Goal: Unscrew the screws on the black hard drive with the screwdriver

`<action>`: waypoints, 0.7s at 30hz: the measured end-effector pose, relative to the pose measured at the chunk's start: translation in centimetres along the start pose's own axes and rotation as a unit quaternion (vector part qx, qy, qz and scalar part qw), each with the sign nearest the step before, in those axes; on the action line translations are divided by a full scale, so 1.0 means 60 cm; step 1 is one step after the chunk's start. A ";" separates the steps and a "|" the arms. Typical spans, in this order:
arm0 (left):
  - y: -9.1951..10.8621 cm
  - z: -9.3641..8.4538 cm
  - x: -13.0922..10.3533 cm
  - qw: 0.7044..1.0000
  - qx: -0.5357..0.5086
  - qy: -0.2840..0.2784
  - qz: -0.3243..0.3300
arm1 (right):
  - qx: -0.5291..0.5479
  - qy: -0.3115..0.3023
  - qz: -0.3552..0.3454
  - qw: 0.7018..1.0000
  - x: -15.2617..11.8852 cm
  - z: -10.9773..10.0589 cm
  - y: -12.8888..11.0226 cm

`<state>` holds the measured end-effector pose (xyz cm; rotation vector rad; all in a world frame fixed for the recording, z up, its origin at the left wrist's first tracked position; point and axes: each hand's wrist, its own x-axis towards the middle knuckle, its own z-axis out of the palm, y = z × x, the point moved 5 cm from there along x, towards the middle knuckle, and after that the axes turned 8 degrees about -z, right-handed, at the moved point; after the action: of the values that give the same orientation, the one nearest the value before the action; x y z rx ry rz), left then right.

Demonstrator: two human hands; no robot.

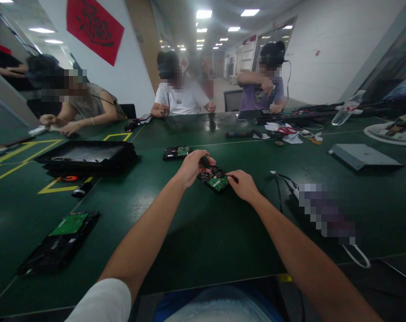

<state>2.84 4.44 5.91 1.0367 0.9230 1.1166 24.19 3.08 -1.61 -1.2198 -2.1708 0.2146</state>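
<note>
In front of me on the green table [203, 232] lies a hard drive [216, 182], a black casing with a green circuit board on its near side. My left hand [191, 170] is at its far left edge, the fingers closed around a dark piece [207, 162] whose kind I cannot make out. At the drive's right edge, my right hand [245, 184] pinches a small dark thing [234, 178], partly hidden by the fingers. Just beyond my left hand sits another hard drive [171, 154], with a green board showing.
A black tray [92, 154] and a larger black unit with a green board [69, 224] are at left. To the right lie a blurred-out phone-like thing with cables [327, 212], a grey metal box [365, 156] and red scissors [286, 130]. Several people sit opposite.
</note>
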 end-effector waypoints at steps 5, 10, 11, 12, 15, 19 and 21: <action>-0.001 0.007 -0.001 1.000 -0.006 -0.009 -0.006 | 0.007 -0.011 0.005 1.000 0.000 -0.003 -0.003; 0.004 0.013 -0.003 0.999 0.032 -0.028 0.014 | -0.001 -0.016 0.011 1.000 -0.003 0.002 -0.003; 0.004 0.014 -0.003 0.999 0.041 -0.032 0.012 | -0.005 -0.016 0.014 1.000 -0.004 0.003 -0.004; 0.004 0.014 -0.002 0.998 0.050 -0.034 0.010 | -0.009 -0.016 0.016 1.000 -0.005 0.003 -0.007; 0.004 0.014 -0.003 0.997 0.062 -0.036 0.005 | -0.024 -0.014 0.013 1.000 -0.008 0.002 -0.020; 0.004 0.012 -0.002 0.999 0.046 -0.018 0.008 | -0.039 -0.042 -0.004 0.998 -0.015 0.004 -0.047; 0.003 0.010 0.000 0.999 0.040 -0.010 0.007 | -0.049 -0.055 -0.005 0.997 -0.019 0.009 -0.057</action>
<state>3.39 4.34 6.23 1.1187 0.9531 1.0860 21.85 0.32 -1.05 -1.2784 -2.3048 0.1776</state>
